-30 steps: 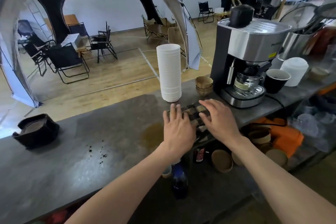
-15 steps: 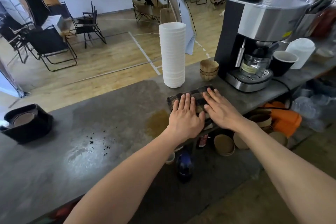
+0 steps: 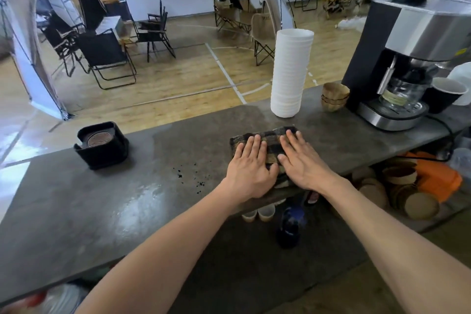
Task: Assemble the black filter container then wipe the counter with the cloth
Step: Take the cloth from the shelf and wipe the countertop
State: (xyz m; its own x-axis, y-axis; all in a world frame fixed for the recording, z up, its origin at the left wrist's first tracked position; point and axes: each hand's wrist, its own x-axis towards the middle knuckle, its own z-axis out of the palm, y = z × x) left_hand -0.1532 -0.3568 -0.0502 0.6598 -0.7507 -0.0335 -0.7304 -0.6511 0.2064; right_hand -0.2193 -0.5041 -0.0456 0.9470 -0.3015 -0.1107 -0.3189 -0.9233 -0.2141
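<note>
A dark checked cloth [image 3: 271,141] lies flat on the grey counter [image 3: 76,211], near its front edge. My left hand [image 3: 251,171] and my right hand [image 3: 303,164] press down on the cloth side by side, palms flat and fingers stretched forward. The black filter container [image 3: 102,145] stands to the left near the counter's far edge, with a round brown disc showing in its top. Dark coffee grounds [image 3: 188,173] are scattered on the counter between the container and my left hand.
A tall stack of white cups [image 3: 290,74] stands just behind the cloth, with brown paper cups [image 3: 335,97], a coffee machine [image 3: 407,58] and a black cup [image 3: 443,94] to its right. A dark bottle [image 3: 290,227] and paper lids sit below the counter.
Both hands have slid the cloth to the left across the counter, over the brown wet spot, which no longer shows. The view has swung left as well.
</note>
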